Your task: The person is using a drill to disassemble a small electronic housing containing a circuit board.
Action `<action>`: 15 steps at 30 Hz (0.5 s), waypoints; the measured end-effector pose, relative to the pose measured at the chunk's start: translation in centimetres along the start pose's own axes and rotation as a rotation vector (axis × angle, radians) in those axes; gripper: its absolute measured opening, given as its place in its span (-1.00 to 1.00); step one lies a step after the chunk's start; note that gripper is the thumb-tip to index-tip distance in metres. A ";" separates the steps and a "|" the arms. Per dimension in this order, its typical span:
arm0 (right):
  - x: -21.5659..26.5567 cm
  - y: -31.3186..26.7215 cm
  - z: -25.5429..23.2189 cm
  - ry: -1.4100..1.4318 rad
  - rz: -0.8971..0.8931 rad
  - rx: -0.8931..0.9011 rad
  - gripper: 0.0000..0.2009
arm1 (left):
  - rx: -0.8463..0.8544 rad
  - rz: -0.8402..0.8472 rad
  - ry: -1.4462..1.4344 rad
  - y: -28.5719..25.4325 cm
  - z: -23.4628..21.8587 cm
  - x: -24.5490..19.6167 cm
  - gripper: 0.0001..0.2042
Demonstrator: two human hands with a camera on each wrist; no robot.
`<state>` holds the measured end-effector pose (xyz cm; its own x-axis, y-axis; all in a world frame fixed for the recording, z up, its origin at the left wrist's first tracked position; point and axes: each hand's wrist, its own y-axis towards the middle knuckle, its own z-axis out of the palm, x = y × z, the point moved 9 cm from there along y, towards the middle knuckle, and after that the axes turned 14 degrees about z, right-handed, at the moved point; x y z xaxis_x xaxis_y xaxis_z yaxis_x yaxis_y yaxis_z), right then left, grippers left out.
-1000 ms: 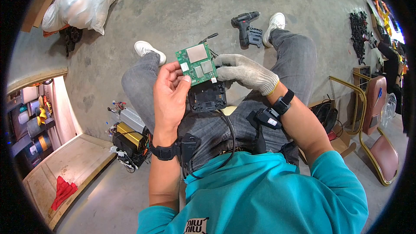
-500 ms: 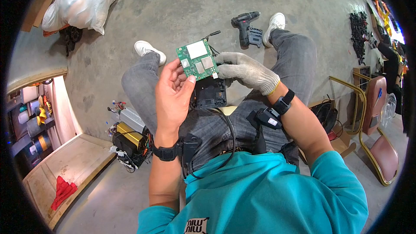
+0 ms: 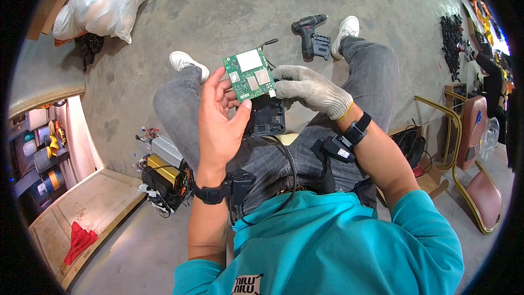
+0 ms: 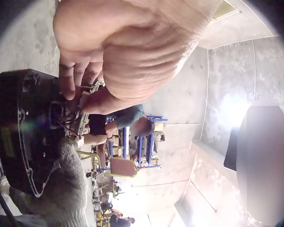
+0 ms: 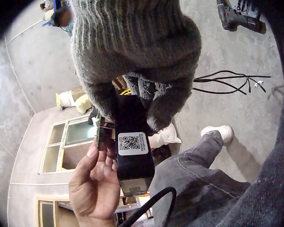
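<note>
My bare left hand [image 3: 221, 125] pinches a green circuit board [image 3: 234, 63] by its lower left edge, thumb in front and fingers behind. Metal shields and a white label show on the board's face. Behind and below it sits an open black housing [image 3: 268, 120], which my right hand [image 3: 316, 90], in a grey knit glove, grips at the upper right. Thin wires [image 4: 66, 125] run between board and housing in the left wrist view. The right wrist view shows a QR label [image 5: 132, 143] on the housing's side and black cables [image 5: 227, 78] trailing beyond the glove.
A cordless drill [image 3: 307, 33] stands on the floor ahead, beside a black plastic part [image 3: 322, 46]. Gold and black devices [image 3: 164, 172] with wires lie at the left knee. A chair [image 3: 474, 134] is at the right, a white bag [image 3: 103, 5] at the far left.
My left hand has raised the circuit board slightly and shifted it right, tilting its face, so more of the housing's inside shows. The gloved right hand has stayed nearly still on the housing.
</note>
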<state>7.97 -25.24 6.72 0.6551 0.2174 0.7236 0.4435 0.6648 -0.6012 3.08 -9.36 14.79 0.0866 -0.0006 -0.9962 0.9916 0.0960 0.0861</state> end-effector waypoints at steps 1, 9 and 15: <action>0.0 0.0 0.0 0.000 0.000 0.000 -0.58 | 0.000 0.000 0.000 0.0 0.0 0.0 -0.33; 0.4 -0.2 0.2 -0.015 -0.002 -0.005 -0.53 | 0.004 -0.001 0.015 0.0 -0.1 0.1 -0.34; 0.1 0.1 0.2 -0.034 -0.013 -0.003 -0.52 | -0.027 -0.018 -0.012 0.2 -0.1 -0.1 -0.35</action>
<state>8.01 -25.02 6.78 0.6281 0.2334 0.7423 0.4535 0.6654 -0.5930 3.25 -9.21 14.91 0.0706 -0.0149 -0.9974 0.9901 0.1224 0.0682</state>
